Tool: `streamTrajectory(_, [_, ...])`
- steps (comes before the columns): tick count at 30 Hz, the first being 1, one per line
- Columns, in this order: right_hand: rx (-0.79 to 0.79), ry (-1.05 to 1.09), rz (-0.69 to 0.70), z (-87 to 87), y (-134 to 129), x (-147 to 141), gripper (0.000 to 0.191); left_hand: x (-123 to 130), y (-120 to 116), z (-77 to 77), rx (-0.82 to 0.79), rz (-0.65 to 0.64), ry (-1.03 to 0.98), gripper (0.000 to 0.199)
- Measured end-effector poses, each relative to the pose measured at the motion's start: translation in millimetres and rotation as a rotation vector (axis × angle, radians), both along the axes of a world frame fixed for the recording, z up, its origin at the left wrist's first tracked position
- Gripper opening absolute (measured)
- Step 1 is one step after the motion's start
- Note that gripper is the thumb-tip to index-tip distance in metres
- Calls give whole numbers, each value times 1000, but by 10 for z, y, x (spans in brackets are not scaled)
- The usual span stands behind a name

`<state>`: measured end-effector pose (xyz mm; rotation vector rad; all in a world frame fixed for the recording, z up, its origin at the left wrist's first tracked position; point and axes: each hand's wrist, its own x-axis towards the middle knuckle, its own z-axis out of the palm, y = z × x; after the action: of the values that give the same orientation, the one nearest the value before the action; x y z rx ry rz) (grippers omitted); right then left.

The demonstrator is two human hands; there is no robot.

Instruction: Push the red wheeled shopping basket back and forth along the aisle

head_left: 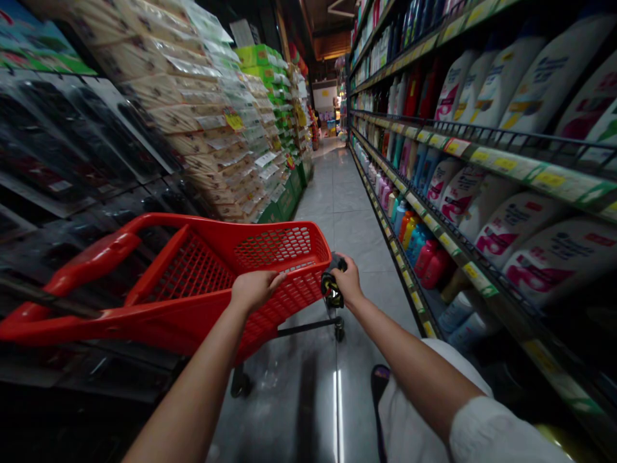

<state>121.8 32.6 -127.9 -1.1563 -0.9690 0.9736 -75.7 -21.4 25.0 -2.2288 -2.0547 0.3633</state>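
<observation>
A red plastic shopping cart [180,328] stands across the aisle in front of me, with its handle to the left. My left hand [255,289] is closed over the cart's near rim, thumb pointing right along it. Past the cart's right end, my right hand [348,280] is wrapped round a small dark object with yellow-green marks [332,289]. Its kind I cannot make out. That object is right beside the cart's end, and whether they touch is unclear. The basket [186,263] shows bare grid walls, while part of its bottom is hidden.
Shelves of shampoo bottles [511,225] line the right side. Stacked beige packages [193,122] and green boxes [263,61] rise on the left, beyond hanging dark packages [77,135]. A grey tiled floor [330,186] runs ahead. My foot [380,379] stands near the right shelf.
</observation>
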Motion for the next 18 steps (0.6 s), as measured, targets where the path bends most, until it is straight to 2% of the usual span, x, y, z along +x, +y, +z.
streamTrajectory(1, [2,-25,-5,-20,-9,17,59,17,-6,-6,5,11,-3,65])
streamTrajectory(3, [-116,-83,39,-126,-75,15,58,49,-30,-18,18,30,-3,66])
streamTrajectory(6, [-300,-113,132,-297,-170,-53,45,84,-84,-29,33,48,-7,66])
streamTrajectory(8, [-317,-105,149,-309,-152,-94,38,104,-113,-30,44,57,-14,65])
streamTrajectory(10, [-291,-89,119,-237,-71,-103,39,130,-128,-27,50,67,-24,65])
streamTrajectory(14, [-92,-68,32,-140,51,-60,54,204,-132,-27,53,90,-40,65])
streamTrajectory(16, [-153,-153,63,-205,19,-65,52,238,-143,-35,61,99,-44,65])
streamTrajectory(18, [-294,-241,113,-299,-37,-104,41,261,-164,-48,73,105,-44,68])
